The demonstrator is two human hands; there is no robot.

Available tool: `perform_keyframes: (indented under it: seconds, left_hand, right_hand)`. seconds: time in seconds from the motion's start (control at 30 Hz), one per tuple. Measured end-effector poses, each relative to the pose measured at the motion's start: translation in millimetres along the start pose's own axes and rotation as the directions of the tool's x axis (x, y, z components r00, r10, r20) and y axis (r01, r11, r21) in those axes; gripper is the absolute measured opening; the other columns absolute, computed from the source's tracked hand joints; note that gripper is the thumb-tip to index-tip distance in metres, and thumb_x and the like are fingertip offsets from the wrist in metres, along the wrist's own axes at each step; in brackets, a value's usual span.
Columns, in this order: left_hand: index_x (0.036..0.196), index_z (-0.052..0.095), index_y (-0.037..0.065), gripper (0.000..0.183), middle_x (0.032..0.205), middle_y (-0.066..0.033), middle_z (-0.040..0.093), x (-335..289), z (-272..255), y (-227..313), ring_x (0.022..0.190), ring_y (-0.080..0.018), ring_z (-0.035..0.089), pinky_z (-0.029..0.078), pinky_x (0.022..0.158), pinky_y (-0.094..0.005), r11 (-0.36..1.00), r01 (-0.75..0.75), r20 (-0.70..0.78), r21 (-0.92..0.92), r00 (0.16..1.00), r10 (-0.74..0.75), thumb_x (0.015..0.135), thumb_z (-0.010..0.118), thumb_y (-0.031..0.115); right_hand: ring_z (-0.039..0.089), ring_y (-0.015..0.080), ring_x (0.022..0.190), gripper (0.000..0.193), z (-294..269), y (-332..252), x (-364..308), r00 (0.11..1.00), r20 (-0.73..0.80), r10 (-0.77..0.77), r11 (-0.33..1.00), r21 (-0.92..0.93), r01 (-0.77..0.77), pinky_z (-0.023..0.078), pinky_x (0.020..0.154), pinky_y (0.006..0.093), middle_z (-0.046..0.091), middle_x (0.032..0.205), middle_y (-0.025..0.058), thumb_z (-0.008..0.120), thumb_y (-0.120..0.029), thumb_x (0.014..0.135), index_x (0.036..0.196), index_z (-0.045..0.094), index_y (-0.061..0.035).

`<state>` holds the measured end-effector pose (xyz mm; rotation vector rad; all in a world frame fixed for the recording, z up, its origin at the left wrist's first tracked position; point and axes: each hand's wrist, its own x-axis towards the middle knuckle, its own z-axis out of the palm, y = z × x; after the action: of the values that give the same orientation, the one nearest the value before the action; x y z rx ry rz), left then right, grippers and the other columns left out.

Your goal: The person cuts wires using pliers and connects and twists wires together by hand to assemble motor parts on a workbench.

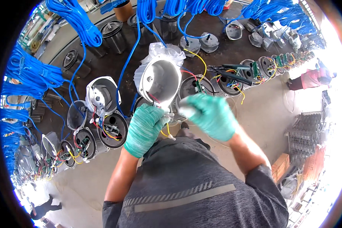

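Observation:
Both my hands wear green knit gloves. Close to the near rim of an upturned grey metal housing (162,81), my left hand (145,127) is closed around thin wires. A red wire leads from inside this housing toward its fingers, and a small pale connector (168,114) shows at the fingertips. My right hand (211,116) is just right of it, smeared by motion, with a whitish blur at the fingers. What it holds, if anything, cannot be made out. Yellow wires (167,131) with a white end hang below my left fingers. Behind the hands stands an open housing with a green circuit board (198,86).
Black-handled pliers (233,74) lie across wired housings on the right. Other wired housings (113,131) line the curved bench edge. Coiled blue cables (79,28) and dark cylindrical motors (113,34) fill the back. Wire crates (304,131) and a carton (280,167) stand on the floor at right.

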<state>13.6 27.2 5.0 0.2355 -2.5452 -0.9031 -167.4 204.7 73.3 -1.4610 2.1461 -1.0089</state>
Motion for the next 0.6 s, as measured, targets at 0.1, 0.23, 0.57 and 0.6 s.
perform_keyframes:
  seconds: [0.1, 0.23, 0.57, 0.6]
  left_hand:
    - [0.101, 0.076, 0.006, 0.016, 0.100, -0.0112, 0.071, 1.6, 1.1, 3.2, 0.094, -0.0344, 0.064, 0.053, 0.085, -0.0471, 1.000, 0.022, -0.018, 0.002, 1.000, -0.022, 0.088, 0.081, 0.015]
    - [0.099, 0.075, 0.006, 0.015, 0.097, -0.0114, 0.071, 6.1, -1.3, 6.9, 0.091, -0.0350, 0.064, 0.053, 0.082, -0.0477, 1.000, 0.019, -0.011, -0.018, 1.000, -0.020, 0.088, 0.081, 0.014]
    - [0.108, 0.077, 0.004, 0.028, 0.108, -0.0133, 0.072, 6.1, -4.8, 11.1, 0.098, -0.0334, 0.070, 0.057, 0.085, -0.0426, 0.994, 0.087, 0.017, -0.073, 0.996, -0.086, 0.082, 0.084, -0.003]
    - [0.108, 0.077, 0.004, 0.028, 0.108, -0.0133, 0.072, 6.0, -3.4, 9.8, 0.098, -0.0334, 0.070, 0.057, 0.085, -0.0426, 0.994, 0.086, 0.018, -0.072, 0.996, -0.085, 0.082, 0.084, -0.003]
  right_hand:
    - [0.078, 0.0300, 0.100, 0.042, -75.2, 7.6, 15.2, 0.993, -0.114, 0.012, 0.976, -0.213, -0.036, 0.063, 0.087, 0.0387, 0.077, 0.117, 0.0135, 0.077, -0.031, 0.099, 0.131, 0.072, -0.0042]
    - [0.066, 0.0378, 0.130, 0.070, -142.6, 99.0, 55.9, 0.969, 0.086, 0.230, 0.805, -0.576, -0.140, 0.053, 0.110, 0.0441, 0.066, 0.143, 0.0233, 0.081, -0.037, 0.094, 0.149, 0.059, -0.0011]
    - [0.055, 0.0418, 0.141, 0.092, -114.7, 110.4, 92.7, 0.721, 0.327, 0.610, 0.546, -0.834, -0.084, 0.048, 0.116, 0.0499, 0.054, 0.153, 0.0210, 0.078, -0.036, 0.088, 0.167, 0.039, -0.0090]
    - [0.055, 0.0418, 0.141, 0.092, -116.7, 108.4, 89.7, 0.721, 0.327, 0.611, 0.547, -0.833, -0.086, 0.048, 0.116, 0.0499, 0.054, 0.153, 0.0210, 0.078, -0.036, 0.088, 0.167, 0.039, -0.0090]
